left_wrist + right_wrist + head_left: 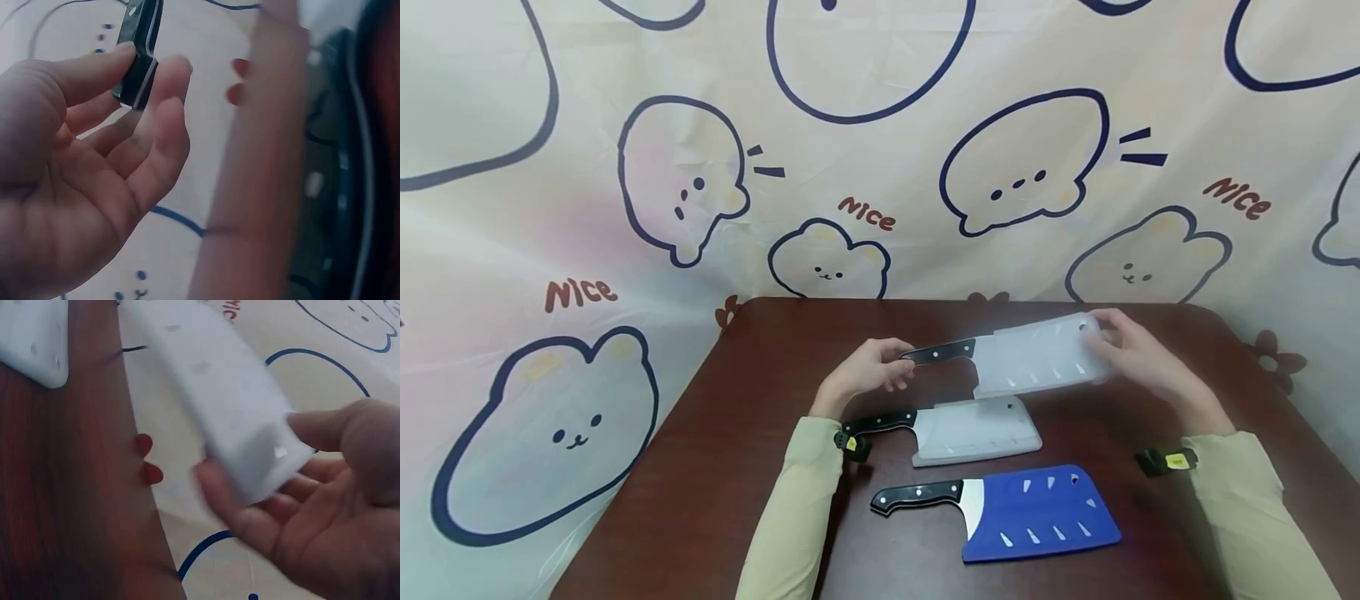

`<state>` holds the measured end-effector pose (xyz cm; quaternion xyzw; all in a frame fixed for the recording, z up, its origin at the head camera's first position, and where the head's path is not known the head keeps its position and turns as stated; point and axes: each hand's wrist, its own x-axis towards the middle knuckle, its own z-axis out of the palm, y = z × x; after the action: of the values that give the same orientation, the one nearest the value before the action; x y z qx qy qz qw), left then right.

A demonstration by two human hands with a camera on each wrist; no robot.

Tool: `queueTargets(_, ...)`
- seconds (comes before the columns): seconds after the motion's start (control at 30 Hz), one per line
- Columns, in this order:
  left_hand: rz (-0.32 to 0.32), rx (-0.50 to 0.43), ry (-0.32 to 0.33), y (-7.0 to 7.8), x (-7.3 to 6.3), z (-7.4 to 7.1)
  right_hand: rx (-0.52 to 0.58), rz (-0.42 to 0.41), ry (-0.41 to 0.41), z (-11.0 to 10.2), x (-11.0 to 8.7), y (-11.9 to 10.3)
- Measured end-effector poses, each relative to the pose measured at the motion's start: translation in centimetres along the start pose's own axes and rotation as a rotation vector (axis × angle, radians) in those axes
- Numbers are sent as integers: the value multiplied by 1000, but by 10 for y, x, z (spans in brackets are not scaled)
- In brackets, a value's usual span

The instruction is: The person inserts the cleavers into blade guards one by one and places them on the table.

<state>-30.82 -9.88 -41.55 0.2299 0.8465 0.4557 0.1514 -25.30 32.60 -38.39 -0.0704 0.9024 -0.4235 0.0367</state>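
Above the far part of the table, a cleaver (1033, 358) with a black riveted handle and a white, slotted blade cover is held level by both hands. My left hand (867, 367) pinches the butt of its handle (139, 59) between thumb and fingers. At the other end, my right hand (1138, 354) grips the outer end of the white cover (215, 387), thumb on one side and fingers on the other. A smaller white-covered cleaver (977, 432) lies just below on the table. Nearest the front lies a cleaver in a blue slotted cover (1037, 512).
The dark brown table (715, 492) ends at a cartoon-printed cloth backdrop (917, 158) behind and at both sides. Black straps with yellow labels, a left one (853, 446) and a right one (1167, 461), sit at the wrists.
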Motion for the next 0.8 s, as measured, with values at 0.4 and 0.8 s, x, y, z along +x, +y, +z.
queueTargets(0.4,-55,114,-68,10,43,29,-135,72,20,-2,17,40)
queueTargets(0.8,-183,220,-60,17,59,45,-175,91,-40,-5,46,59)
